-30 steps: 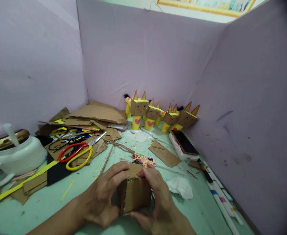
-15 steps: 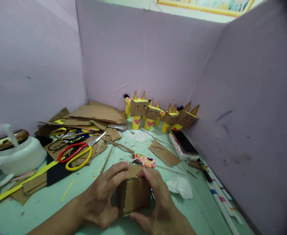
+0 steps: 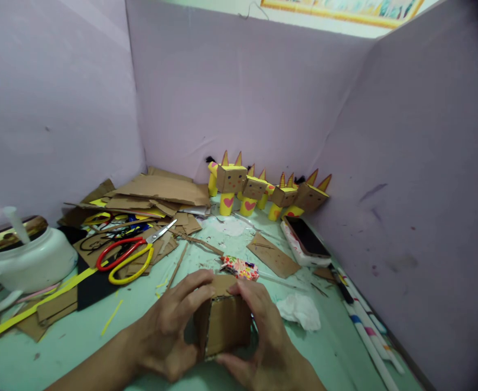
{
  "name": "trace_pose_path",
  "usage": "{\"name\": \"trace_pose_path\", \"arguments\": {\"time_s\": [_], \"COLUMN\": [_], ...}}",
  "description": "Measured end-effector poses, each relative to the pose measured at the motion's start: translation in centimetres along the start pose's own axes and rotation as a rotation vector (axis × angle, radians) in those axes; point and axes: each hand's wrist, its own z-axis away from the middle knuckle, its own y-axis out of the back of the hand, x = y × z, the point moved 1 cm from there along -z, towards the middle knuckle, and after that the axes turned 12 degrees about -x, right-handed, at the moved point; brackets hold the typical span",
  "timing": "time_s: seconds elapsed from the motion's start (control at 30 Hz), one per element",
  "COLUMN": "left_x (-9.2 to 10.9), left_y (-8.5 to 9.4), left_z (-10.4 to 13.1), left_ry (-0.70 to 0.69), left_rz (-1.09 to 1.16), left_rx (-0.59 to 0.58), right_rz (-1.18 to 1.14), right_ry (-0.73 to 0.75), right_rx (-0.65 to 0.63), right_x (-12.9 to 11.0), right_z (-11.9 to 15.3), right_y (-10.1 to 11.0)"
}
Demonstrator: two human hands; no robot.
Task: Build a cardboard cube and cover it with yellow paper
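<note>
1. Head view, pose: left hand [image 3: 169, 326] and right hand [image 3: 263, 326] face each other over the near side of the worktop [image 3: 76, 353], wrists low, fingers arched.
2. Grip: both hands part-open, curled to the width of one cardboard box [image 3: 228, 326]. Left fingers at its top left, thumb low on that side; right fingers at top right, thumb at the lower front edge. Box sits slightly tilted between them, toward the near edge. Can't tell if its base touches the worktop.
3. Edges/room: purple walls [image 3: 251, 87] stand along the left, far and right edges. Gap left of the left forearm, with a thin yellow scrap [image 3: 112, 317] in it. Right-hand side tighter: crumpled tissue [image 3: 300, 310] just beside the hand, white tubes [image 3: 369, 339] along the right edge.
4. Around: floral-patterned item [image 3: 241, 267] directly beyond the box, blocks straight forward. Flat cardboard piece [image 3: 274, 255] past it, phone [image 3: 307, 237] by the right edge. Scissors [image 3: 151, 239] part-open on scraps to the left; white pot [image 3: 35, 263] at the left edge. Cardboard stack [image 3: 161, 187] fills the far left corner; horned figures [image 3: 231, 179] line the far edge.
</note>
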Motion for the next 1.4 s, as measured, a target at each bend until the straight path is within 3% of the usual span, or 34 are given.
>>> {"name": "trace_pose_path", "arguments": {"time_s": [1.4], "left_x": [-0.17], "left_y": [-0.25], "left_z": [0.03], "left_ry": [-0.04], "left_rz": [0.015], "left_rx": [-0.008], "right_rz": [-0.043], "right_ry": [0.039], "right_rx": [0.002], "right_x": [0.04], "right_z": [-0.14], "right_y": [0.12]}}
